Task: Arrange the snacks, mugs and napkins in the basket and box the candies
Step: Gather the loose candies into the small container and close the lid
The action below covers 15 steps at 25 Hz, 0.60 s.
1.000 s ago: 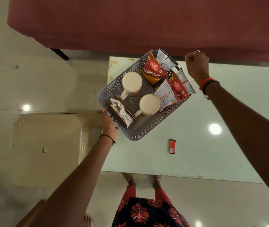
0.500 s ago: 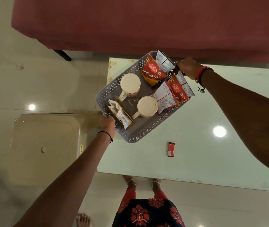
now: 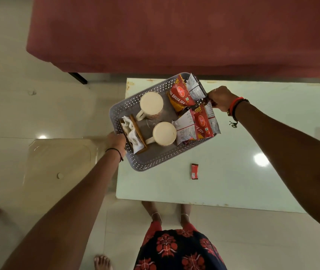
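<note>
A grey perforated basket [image 3: 156, 161] hangs over the left end of the glass table [image 3: 252, 172]. My left hand [image 3: 117, 140] grips its near-left rim and my right hand [image 3: 220, 101] grips its far-right rim. Inside stand two cream mugs [image 3: 151, 103] [image 3: 164, 133]. A wooden napkin holder with white napkins [image 3: 133, 135] sits by my left hand. Several red snack packets [image 3: 181, 98] [image 3: 201, 123] lean at the right side. One small red candy [image 3: 194, 171] lies on the table.
A dark red sofa [image 3: 174, 32] runs along the far side. A beige plastic stool [image 3: 58, 164] stands on the tiled floor to the left of the table. My feet are at the table's near edge.
My right hand came down from above the table onto the basket's far-right rim and took hold. The basket has shifted slightly.
</note>
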Available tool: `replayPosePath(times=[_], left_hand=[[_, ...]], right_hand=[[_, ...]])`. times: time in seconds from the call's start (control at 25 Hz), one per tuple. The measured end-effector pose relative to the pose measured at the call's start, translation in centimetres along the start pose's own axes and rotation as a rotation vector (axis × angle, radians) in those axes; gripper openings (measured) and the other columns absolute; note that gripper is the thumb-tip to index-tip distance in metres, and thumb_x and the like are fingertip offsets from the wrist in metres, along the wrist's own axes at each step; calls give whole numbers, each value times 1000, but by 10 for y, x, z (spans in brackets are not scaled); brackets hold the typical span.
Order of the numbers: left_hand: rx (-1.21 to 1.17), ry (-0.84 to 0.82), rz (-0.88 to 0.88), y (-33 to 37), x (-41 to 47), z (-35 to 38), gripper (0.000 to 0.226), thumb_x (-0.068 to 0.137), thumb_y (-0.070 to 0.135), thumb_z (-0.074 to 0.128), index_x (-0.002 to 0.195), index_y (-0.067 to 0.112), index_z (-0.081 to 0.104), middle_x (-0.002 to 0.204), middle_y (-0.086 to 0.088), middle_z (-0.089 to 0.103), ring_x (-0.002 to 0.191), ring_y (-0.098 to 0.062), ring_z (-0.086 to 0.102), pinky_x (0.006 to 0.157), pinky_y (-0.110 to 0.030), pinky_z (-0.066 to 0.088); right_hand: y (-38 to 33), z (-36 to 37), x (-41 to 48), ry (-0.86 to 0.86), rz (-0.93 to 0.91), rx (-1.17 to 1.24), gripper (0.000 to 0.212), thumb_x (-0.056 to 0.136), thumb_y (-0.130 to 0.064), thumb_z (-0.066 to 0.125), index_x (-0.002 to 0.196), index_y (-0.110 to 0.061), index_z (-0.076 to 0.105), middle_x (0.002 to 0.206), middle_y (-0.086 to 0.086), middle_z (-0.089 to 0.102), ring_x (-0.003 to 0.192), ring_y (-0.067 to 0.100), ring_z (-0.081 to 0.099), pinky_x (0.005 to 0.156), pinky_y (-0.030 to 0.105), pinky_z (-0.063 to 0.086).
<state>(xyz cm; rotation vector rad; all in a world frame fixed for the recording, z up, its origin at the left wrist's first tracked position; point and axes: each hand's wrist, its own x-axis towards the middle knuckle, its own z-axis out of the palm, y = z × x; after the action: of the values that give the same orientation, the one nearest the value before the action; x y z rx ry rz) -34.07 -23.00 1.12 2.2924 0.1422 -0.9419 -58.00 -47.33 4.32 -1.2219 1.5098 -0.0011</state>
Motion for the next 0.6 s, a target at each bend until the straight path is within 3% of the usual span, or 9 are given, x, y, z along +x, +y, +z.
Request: replayPosePath(times=[0.04, 0.16, 0.36, 0.48, 0.6], left_hand=[[3, 7, 13, 5, -9, -5, 19, 88, -4, 37, 80, 5, 52, 66, -2, 47, 55, -14, 45, 38, -18, 40], [23, -9, 72, 14, -37, -18, 33, 87, -8, 36, 62, 12, 43, 64, -2, 44, 56, -13, 42, 44, -22, 35], [68, -88, 143, 14, -93, -40, 34, 87, -10, 37, 61, 9, 45, 65, -6, 45, 56, -16, 42, 44, -25, 36], [87, -130, 187, 14, -127, -53, 35, 87, -11, 36, 60, 9, 47, 63, -5, 45, 55, -16, 42, 30, -12, 34], [104, -164, 207, 5, -155, -61, 34, 89, -7, 40, 61, 10, 48, 64, -5, 46, 54, -15, 42, 28, -9, 32]], right_hand=[[3, -5, -12, 4, -7, 55, 16, 92, 1, 48, 79, -6, 54, 88, 11, 56, 82, 25, 55, 84, 39, 52], [17, -20, -53, 19, -17, 226, 26, 91, 12, 44, 70, 0, 52, 74, 11, 53, 65, 21, 52, 67, 31, 49], [45, -50, -117, 70, 14, 269, 28, 91, 13, 43, 68, 1, 51, 72, 11, 53, 63, 23, 51, 66, 33, 48], [58, -65, -154, 78, 24, 294, 27, 93, 10, 44, 70, 0, 52, 74, 12, 55, 64, 23, 53, 71, 36, 51], [80, -73, -185, 96, 41, 327, 28, 92, 13, 42, 68, 0, 52, 73, 12, 55, 63, 23, 53, 65, 34, 49]])
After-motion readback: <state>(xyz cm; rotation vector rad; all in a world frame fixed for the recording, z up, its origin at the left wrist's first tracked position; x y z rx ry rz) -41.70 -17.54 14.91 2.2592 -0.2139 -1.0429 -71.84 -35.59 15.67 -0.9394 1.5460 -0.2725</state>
